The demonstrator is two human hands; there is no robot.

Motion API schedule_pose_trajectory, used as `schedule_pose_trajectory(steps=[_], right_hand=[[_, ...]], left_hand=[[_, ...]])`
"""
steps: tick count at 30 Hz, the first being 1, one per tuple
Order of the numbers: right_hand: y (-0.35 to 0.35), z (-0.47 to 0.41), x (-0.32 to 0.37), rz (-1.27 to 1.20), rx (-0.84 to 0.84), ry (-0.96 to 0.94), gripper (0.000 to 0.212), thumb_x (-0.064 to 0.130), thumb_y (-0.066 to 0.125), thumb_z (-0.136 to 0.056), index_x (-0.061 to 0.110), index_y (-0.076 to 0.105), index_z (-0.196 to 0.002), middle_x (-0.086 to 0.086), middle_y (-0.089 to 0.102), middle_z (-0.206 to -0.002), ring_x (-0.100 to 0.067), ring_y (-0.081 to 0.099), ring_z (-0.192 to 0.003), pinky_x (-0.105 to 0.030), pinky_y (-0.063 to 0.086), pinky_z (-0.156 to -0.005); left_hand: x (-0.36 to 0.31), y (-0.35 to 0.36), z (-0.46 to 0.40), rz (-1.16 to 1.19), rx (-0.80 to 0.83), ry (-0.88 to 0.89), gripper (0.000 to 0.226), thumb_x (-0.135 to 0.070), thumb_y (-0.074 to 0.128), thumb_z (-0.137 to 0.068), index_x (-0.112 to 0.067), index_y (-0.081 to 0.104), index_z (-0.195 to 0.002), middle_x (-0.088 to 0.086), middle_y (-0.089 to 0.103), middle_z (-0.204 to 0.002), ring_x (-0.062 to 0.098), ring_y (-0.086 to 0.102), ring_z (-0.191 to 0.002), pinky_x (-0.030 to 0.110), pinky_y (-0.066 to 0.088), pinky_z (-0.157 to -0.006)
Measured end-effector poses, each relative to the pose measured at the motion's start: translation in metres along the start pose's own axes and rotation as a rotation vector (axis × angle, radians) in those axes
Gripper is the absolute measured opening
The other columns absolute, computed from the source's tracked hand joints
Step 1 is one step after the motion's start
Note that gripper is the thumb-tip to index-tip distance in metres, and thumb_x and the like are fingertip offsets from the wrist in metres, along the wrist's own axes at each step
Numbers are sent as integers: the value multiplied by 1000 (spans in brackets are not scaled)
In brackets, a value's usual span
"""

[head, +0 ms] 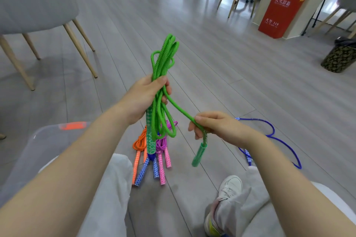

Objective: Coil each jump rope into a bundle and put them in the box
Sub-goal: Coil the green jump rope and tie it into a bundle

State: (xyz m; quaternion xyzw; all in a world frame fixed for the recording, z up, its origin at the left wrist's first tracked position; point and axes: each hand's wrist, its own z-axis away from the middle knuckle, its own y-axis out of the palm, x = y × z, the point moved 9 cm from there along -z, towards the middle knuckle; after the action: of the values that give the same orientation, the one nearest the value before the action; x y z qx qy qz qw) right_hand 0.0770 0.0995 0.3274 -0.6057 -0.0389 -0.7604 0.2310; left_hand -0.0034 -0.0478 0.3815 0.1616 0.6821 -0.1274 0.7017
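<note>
Green rope [163, 90] at frame centre, half-coiled: loops gripped in left hand [146, 98], free end pinched by right hand [210, 125]; orange, pink, blue ropes [273, 134] on floor, box [48, 140] at lower left unfilled.

Office-like hall: grey chairs [32, 0], red fire-extinguisher cabinet [281, 10]

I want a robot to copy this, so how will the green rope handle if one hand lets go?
The green rope looks floppy: its loops sag below the left hand. The free handle dangles from the right hand, so it would probably swing. The loops would likely spill apart if the grip loosened.
</note>
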Motion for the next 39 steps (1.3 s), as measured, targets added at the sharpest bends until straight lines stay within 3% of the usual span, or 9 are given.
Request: schedule_pose_trajectory(steps=[3,6,8,11,15,22,27,34,39], right_hand=[[1,3,-20,25,92,134,29,31,52,-97,11,70,-87,-6,57,-71,-20,60,-76,-30,49,-82],[-15,-4,-30,376,-56,215,26,26,56,-94,18,67,-73,0,54,-64,-15,52,-62,-26,47,-67],[-30,-14,-19,623,-199,164,21,22,60,-92,16,66,-73,-2,59,-68,-16,52,-66,-33,50,-69],[-48,-15,-1,440,-407,132,27,34,64,-90,10,70,-80,-2,64,-67,-14,51,-64,-32,47,-64],[-55,-7,13,179,-407,125,26,35,69,-86,10,70,-79,2,49,-58,-12,39,-54,-26,34,-54],[-50,17,65,609,-652,-89,15,34,68,-83,21,66,-76,7,59,-60,-9,52,-58,-29,44,-59],[6,37,98,976,-724,-389,13,27,60,-90,16,58,-83,5,57,-74,-23,54,-66,-34,42,-56],[9,22,63,417,-680,-330,13,21,60,-91,18,59,-79,16,49,-57,-4,47,-56,-22,35,-54],[20,7,41,-155,-370,-194,18,7,56,-95,14,57,-78,10,51,-56,-4,43,-48,-17,33,-47]], left_hand=[[-9,12,10,-156,167,79,17,-19,45,-101,-15,53,-85,-7,58,-72,9,50,-57,26,46,-63],[2,34,30,-725,399,164,9,-25,52,-98,-19,58,-96,-11,61,-84,6,57,-77,25,45,-73],[21,49,44,-1110,518,209,19,-35,50,-96,-19,55,-105,-8,56,-101,7,54,-91,25,40,-78],[38,61,53,-1445,504,185,30,-45,42,-97,-21,49,-115,-2,46,-115,18,56,-100,31,42,-76],[43,68,46,-1691,394,250,31,-45,37,-99,-20,44,-116,1,44,-113,26,60,-93,34,36,-62],[34,48,21,-1630,112,158,28,-40,42,-99,-14,43,-111,6,43,-109,30,59,-93,37,36,-62],[18,32,14,-1396,-16,157,28,-40,48,-96,-13,47,-101,6,41,-101,30,56,-89,35,36,-66],[14,6,7,-1174,-49,12,31,-40,53,-93,-14,43,-79,2,46,-76,25,47,-77,36,32,-63],[11,-15,2,-891,-111,-85,24,-36,69,-83,-13,63,-79,0,69,-71,17,60,-65,30,42,-57]])
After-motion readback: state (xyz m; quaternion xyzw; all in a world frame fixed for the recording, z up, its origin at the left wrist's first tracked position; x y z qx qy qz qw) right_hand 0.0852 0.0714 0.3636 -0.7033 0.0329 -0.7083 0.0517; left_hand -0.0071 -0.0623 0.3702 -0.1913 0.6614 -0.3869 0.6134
